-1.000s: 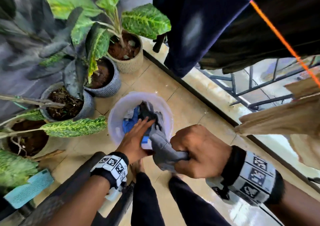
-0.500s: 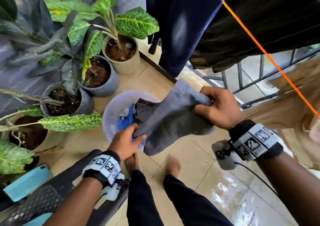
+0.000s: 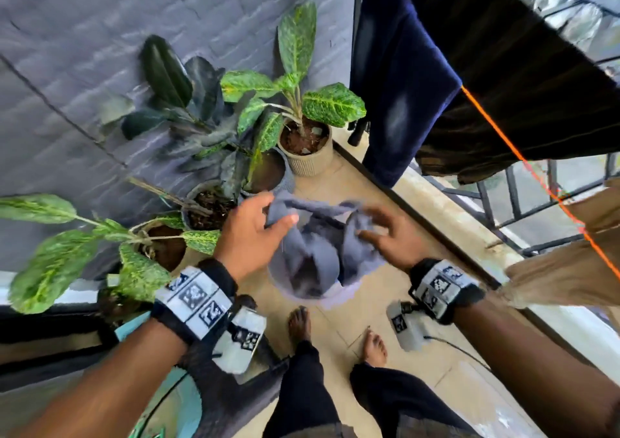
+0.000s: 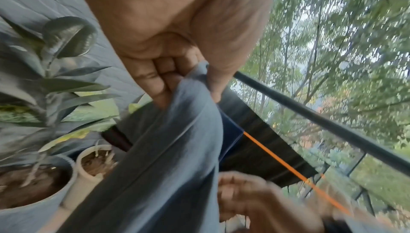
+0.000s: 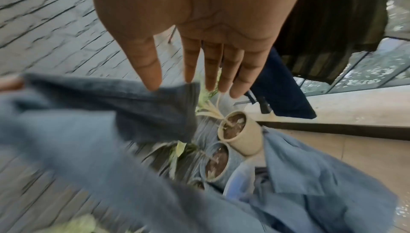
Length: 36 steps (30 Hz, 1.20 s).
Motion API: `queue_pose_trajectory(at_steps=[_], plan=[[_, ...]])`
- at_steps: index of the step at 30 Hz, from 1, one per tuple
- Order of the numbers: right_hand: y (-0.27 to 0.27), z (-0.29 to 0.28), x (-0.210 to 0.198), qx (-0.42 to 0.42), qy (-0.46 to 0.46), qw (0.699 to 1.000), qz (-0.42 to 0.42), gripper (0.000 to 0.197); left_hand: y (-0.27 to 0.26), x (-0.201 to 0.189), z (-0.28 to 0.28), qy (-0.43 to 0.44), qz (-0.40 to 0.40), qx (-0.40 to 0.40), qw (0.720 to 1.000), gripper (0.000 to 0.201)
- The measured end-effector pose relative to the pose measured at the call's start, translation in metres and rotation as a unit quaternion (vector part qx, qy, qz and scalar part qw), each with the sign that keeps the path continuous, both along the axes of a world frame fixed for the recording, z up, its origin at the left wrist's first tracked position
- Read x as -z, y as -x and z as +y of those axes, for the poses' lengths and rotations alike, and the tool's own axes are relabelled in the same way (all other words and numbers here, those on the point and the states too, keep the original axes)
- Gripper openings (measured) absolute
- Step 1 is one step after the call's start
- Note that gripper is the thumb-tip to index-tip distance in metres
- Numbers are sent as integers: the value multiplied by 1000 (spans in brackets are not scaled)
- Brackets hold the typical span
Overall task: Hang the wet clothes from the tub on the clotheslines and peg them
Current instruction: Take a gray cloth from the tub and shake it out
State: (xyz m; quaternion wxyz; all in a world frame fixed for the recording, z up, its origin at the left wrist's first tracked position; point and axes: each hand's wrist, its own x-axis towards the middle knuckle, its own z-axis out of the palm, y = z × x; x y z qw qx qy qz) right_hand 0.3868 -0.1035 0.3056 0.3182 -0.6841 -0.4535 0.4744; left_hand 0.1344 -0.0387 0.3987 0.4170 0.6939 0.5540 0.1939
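Observation:
I hold a wet grey garment [image 3: 318, 253] at chest height, above the pale lilac tub [image 3: 335, 298]. My left hand [image 3: 255, 233] grips its top edge with curled fingers [image 4: 155, 78]. My right hand [image 3: 385, 236] holds the other corner [image 5: 190, 85], pinched between the thumb [image 5: 146, 68] and the nearly straight index finger. The cloth [image 5: 77, 122] sags between the hands and hides most of the tub [image 5: 235, 180], which holds more blue clothes. The orange clothesline [image 3: 523, 162] runs on the right, beyond my right hand.
A navy garment [image 3: 396, 102], a black one [image 3: 520, 85] and a tan one [image 3: 570, 270] hang on the line. Potted plants [image 3: 302, 142] crowd the grey wall on the left. A dark railing [image 3: 523, 209] bounds the right. My bare feet [image 3: 300, 323] stand on wet tiles.
The garment has come up out of the tub. My left hand has left the tub's clothes and taken the top edge. Both hands have risen, and the view has tilted up.

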Motion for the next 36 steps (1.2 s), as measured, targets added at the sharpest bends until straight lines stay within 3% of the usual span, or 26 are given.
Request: queue_pose_trajectory(at_steps=[3, 6, 8, 10, 13, 15, 17, 19, 23, 26, 30, 34, 36], plan=[[15, -32, -8, -65, -3, 997, 40, 49, -24, -50, 15, -59, -2, -33, 998, 27], [27, -52, -11, -172, 0, 984, 54, 82, -41, -83, 23, -87, -36, -53, 994, 34], [33, -51, -13, -209, -21, 978, -16, 105, -51, -102, 23, -105, -43, -48, 992, 43], [41, -42, -19, -177, -41, 978, -102, 115, -59, -122, 21, -117, -50, -33, 991, 37], [52, -21, -38, -69, -38, 988, -134, 102, -66, -154, 22, -139, -77, -24, 987, 25], [53, -5, -51, -47, -25, 990, -131, 74, -63, -170, 25, -150, -96, -20, 984, 30], [51, 9, -64, -100, -28, 984, -147, 41, -62, -182, 29, -157, -118, -15, 980, 43], [54, 11, -80, -181, -41, 967, -176, 38, -59, -190, 33, -148, -155, -6, 977, 39], [71, -5, -107, -257, -124, 937, -202, 66, -45, -189, 55, -129, -204, -51, 969, 39], [83, -10, -131, -243, -147, 944, -167, 58, -33, -178, 63, -23, -265, -53, 962, 16], [95, 3, -170, -177, -193, 960, -100, 52, -9, -145, 54, 30, -192, 40, 980, 43], [85, 31, -184, -67, -183, 979, -52, 70, 21, -109, 37, 108, -217, 58, 968, 38], [82, 33, -195, -34, -187, 981, -25, 64, 37, -81, 31, 151, -209, 74, 963, 64]])
